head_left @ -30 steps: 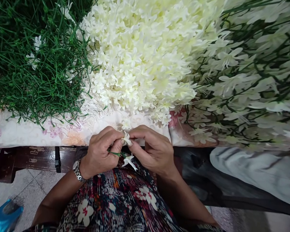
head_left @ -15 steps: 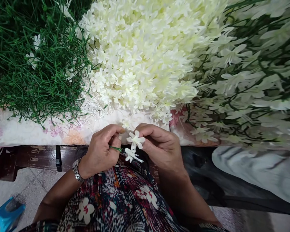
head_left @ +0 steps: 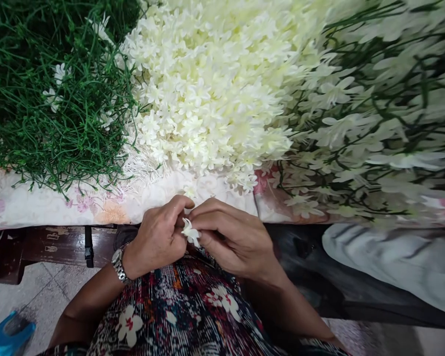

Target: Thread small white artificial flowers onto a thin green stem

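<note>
A small white artificial flower (head_left: 191,233) shows between my two hands, close above my lap at the table's front edge. My left hand (head_left: 157,235), with a metal watch on its wrist, is closed at the flower's left side; the green stem it grips is hidden behind its fingers. From the right, my right hand (head_left: 237,240) pinches at the same flower, thumb and fingertips touching its petals. Just beyond my hands lies a loose white blossom (head_left: 189,191) on the floral tablecloth (head_left: 133,210).
Green stems (head_left: 59,113) are piled at the left, with a few white blossoms among them. A large heap of loose white blossoms (head_left: 207,94) fills the middle. Flowered stems (head_left: 356,133) spread across the right. Pale fabric (head_left: 385,262) lies below the table edge at right.
My right hand has moved left, against my left hand. Two white blossoms and a bit of green stem showed before; now one blossom shows and the stem is hidden. The view shifted slightly.
</note>
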The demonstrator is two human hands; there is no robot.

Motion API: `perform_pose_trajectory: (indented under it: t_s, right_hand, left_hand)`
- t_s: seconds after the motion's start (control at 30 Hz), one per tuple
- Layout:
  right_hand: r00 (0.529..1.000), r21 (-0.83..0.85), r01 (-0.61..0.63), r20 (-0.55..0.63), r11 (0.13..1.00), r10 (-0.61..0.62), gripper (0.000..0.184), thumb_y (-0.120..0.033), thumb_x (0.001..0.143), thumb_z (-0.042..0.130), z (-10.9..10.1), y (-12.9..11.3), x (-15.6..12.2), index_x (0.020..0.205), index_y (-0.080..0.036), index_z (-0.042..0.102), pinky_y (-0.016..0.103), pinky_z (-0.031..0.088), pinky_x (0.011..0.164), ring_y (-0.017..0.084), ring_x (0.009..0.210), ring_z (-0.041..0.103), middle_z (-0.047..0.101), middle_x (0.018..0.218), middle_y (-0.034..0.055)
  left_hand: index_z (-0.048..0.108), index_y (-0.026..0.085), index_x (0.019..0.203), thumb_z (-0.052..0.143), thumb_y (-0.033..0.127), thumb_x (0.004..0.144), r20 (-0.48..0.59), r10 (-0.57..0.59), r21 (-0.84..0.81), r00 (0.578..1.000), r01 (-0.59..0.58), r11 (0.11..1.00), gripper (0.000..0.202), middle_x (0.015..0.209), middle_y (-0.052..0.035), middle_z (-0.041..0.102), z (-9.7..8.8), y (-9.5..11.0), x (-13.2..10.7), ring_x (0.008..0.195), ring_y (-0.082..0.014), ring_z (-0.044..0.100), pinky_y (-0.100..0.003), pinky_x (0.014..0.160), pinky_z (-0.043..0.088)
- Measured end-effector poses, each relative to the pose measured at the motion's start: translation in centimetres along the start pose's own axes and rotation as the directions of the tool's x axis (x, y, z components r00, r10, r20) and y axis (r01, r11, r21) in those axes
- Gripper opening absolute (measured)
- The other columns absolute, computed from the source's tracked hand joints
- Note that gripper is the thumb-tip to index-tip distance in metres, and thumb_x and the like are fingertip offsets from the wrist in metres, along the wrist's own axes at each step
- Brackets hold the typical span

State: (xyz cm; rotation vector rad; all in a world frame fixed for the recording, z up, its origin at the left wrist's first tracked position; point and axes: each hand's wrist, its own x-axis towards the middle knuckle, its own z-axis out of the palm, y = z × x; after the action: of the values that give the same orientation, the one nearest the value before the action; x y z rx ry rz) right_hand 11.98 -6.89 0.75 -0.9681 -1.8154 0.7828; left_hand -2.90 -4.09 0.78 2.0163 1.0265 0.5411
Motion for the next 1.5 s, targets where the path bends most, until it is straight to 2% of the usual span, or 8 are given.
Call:
perform_pose_trajectory:
  t_s: [0.2,0.4,0.63,0.8,1.03,1.17,1.37,1.5]
  right_hand:
    - [0.996,-0.103,-0.005,-0.093,0.995,-0.004,0.012,-0.005,0.073,0.047,0.3,0.3,0.1,0.082,-0.013,0.05,0.023,0.044,0.058,0.009,0.068,0.049,0.052,0.071,0.0039]
    - [0.988,-0.002,-0.032,-0.149,0.999,0.031,0.013,-0.005,0.073,0.045,0.6,0.5,0.1,0.083,-0.014,0.049,0.023,0.043,0.057,0.009,0.065,0.048,0.051,0.069,0.0028]
    - [0.938,0.125,-0.08,-0.327,0.989,0.118,0.021,-0.001,0.067,0.049,0.3,0.6,-0.7,0.082,-0.014,0.053,0.026,0.041,0.058,0.01,0.065,0.05,0.051,0.069,0.0017]
    - [0.972,0.011,-0.039,-0.23,0.999,0.041,0.021,-0.002,0.065,0.052,-0.4,0.2,-0.5,0.081,-0.016,0.054,0.026,0.043,0.058,0.011,0.068,0.052,0.054,0.074,0.0026]
    - [0.999,-0.034,0.045,-0.018,0.998,-0.045,0.018,-0.002,0.069,0.051,-0.3,-0.3,-0.3,0.082,-0.013,0.055,0.025,0.047,0.071,0.013,0.087,0.054,0.055,0.094,0.0094]
    - [0.997,-0.12,0.024,-0.068,0.992,-0.032,0.022,-0.002,0.072,0.048,-0.1,-0.2,-0.3,0.088,-0.015,0.054,0.022,0.048,0.067,0.011,0.081,0.055,0.057,0.085,0.006]
    - [0.983,-0.117,-0.036,-0.184,0.993,0.014,0.022,-0.002,0.07,0.051,0.1,0.1,-0.5,0.085,-0.017,0.055,0.023,0.047,0.061,0.011,0.074,0.056,0.058,0.081,0.0042]
    - [0.957,-0.075,-0.069,-0.285,0.995,0.045,0.021,-0.004,0.068,0.053,0.3,0.0,-0.5,0.083,-0.018,0.056,0.025,0.046,0.06,0.012,0.072,0.056,0.057,0.08,0.004]
  left_hand:
    - [0.041,0.017,0.096,0.036,0.003,0.063,-0.127,0.059,-0.057,0.99,-0.067,0.996,0.036,0.073,-0.0001,0.049,0.4,-0.2,-0.4,0.059,-0.0095,0.047,-0.022,0.055,0.04]
    - [0.041,0.016,0.093,0.041,0.006,0.069,-0.231,0.085,-0.15,0.969,-0.122,0.981,0.026,0.076,-0.0013,0.049,1.0,-0.8,-0.7,0.061,-0.0096,0.048,-0.023,0.057,0.04]
    - [0.044,0.017,0.082,0.039,0.009,0.076,-0.184,0.085,-0.031,0.979,-0.092,0.995,0.011,0.06,0.0036,0.044,0.9,-0.8,-0.3,0.05,-0.0063,0.041,-0.019,0.047,0.034]
    - [0.042,0.018,0.086,0.035,0.005,0.07,-0.083,0.009,-0.029,0.996,-0.011,1.0,0.021,0.058,0.0046,0.043,0.6,-0.7,-0.2,0.049,-0.0072,0.041,-0.019,0.047,0.035]
    - [0.035,0.016,0.1,0.032,0.007,0.059,-0.006,-0.046,0.005,0.999,0.046,0.999,0.043,0.064,0.0013,0.052,0.1,0.1,0.2,0.055,-0.0127,0.049,-0.026,0.053,0.041]
    - [0.037,0.015,0.097,0.033,0.005,0.059,-0.022,0.039,0.018,0.999,-0.039,0.999,0.039,0.063,0.0013,0.05,0.2,0.3,0.2,0.052,-0.0107,0.047,-0.023,0.05,0.04]
    - [0.042,0.015,0.087,0.039,0.009,0.075,-0.246,0.26,0.152,0.934,-0.228,0.962,0.015,0.068,0.0001,0.053,0.7,-0.2,-0.2,0.056,-0.0083,0.048,-0.02,0.052,0.039]
    - [0.044,0.015,0.087,0.04,0.011,0.078,-0.219,0.301,0.203,0.928,-0.258,0.945,0.01,0.065,0.0012,0.054,0.9,-0.6,-0.2,0.053,-0.0075,0.048,-0.019,0.051,0.039]
